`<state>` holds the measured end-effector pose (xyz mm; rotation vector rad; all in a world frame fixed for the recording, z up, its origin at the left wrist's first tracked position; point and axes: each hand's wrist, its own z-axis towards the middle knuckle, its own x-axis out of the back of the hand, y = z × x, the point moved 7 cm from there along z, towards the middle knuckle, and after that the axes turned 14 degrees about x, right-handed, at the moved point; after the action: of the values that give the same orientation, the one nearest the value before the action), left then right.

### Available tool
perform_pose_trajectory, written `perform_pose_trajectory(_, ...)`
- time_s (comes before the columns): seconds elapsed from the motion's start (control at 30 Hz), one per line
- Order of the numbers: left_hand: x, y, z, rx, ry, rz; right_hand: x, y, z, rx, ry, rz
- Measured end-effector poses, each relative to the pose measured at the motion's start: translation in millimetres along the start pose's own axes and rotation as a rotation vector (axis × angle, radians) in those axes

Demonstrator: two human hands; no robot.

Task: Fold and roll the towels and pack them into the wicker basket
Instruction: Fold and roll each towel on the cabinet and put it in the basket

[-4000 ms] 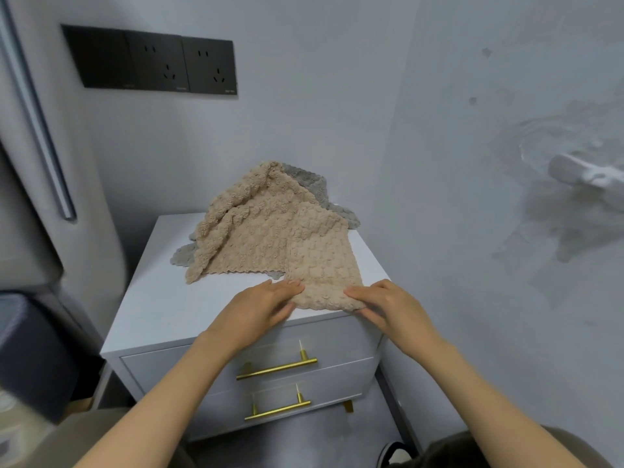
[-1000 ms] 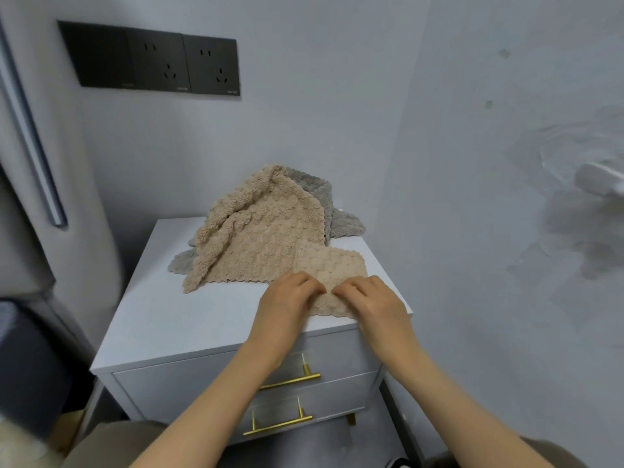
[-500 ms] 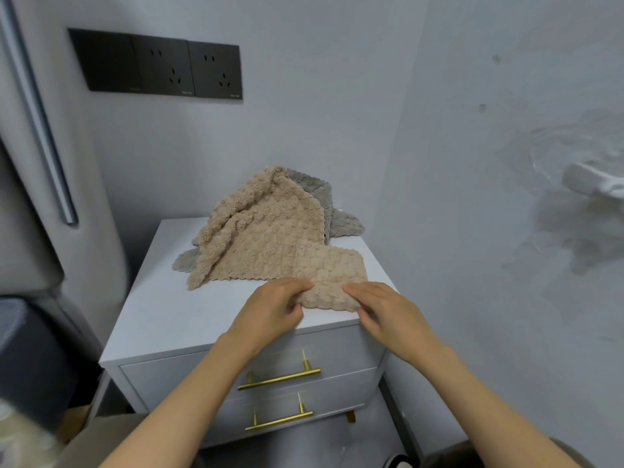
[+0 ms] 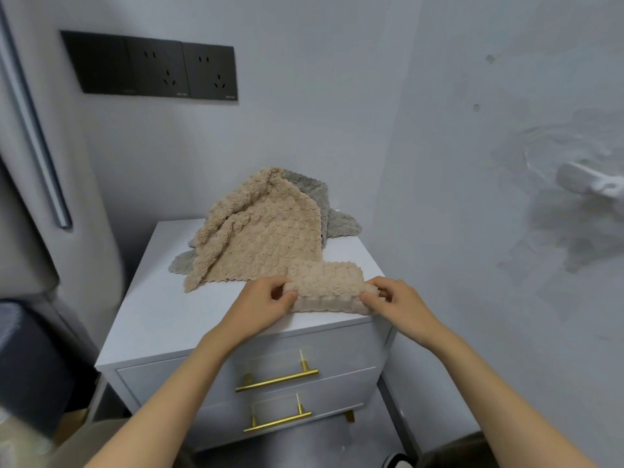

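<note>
Head view, left to right. A dark grey object (image 4: 30, 359) stands at the near left, low beside the cabinet. A black socket panel (image 4: 148, 64) is fixed to the far wall. Below it stands a white cabinet whose top is the working surface (image 4: 162, 309); two gold handles, upper (image 4: 277, 378) and lower (image 4: 277, 422), cross its drawer fronts.

On the far half of the surface a grey towel (image 4: 341, 224) lies spread, its edges showing to the left and right of a beige towel (image 4: 266, 241) heaped on top of it. The beige towel's near right portion is wound into a short rolled end (image 4: 326, 288), lying crosswise at the near right edge of the surface.

The left hand (image 4: 260, 309) has its grip closed on the left end of the rolled end, thumb and fingers pinching it. The right hand (image 4: 401, 307) has its grip closed on the right end, fingers curled over the fabric. A white fixture (image 4: 591, 180) projects from the right wall.
</note>
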<state>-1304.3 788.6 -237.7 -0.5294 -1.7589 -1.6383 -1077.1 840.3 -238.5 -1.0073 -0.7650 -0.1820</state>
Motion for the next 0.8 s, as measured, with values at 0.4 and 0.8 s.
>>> perform_pose_trajectory(0.4, -0.4, -9.7, 5.2, 0.296, 0.156, 0.099, 0.6, 15.0, 3.2, -0.290, 0.152, -0.168)
perform_pose_trajectory(0.8, -14.9, 36.3, -12.5, -0.393, 0.406, 0.238, -25.5, -49.4, 1.5, 0.578, 0.251, -0.606)
